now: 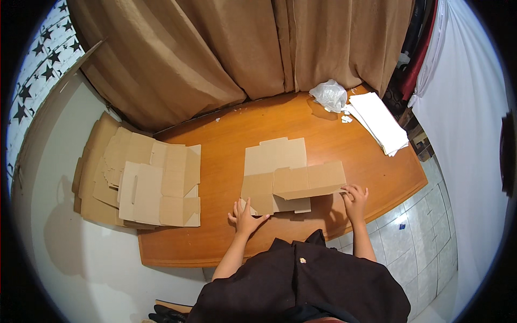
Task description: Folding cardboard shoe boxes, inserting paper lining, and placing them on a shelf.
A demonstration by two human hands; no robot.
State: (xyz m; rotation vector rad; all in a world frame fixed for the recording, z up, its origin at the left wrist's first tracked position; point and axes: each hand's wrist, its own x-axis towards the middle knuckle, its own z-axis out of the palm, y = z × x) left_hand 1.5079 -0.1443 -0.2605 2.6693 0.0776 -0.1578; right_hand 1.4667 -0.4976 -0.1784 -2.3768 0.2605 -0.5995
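Note:
A flat, partly folded cardboard box blank (pixel 274 156) lies on the wooden table in front of me. Its right-hand panel (pixel 323 175) is lifted off the tabletop and casts a shadow below. At the blank's near left corner rests my left hand (pixel 245 219), fingers spread, with the fingertips against the cardboard edge. My right hand (pixel 355 202) pinches the near right corner of the raised panel between thumb and fingers.
Several flat cardboard blanks (pixel 145 188) are stacked at the table's left, against the wall. Toward the back right sit a crumpled clear plastic bag (pixel 329 96), small white scraps (pixel 346 119) and a stack of white sheets (pixel 378 123). A brown curtain (pixel 226 48) hangs behind the table (pixel 226 126).

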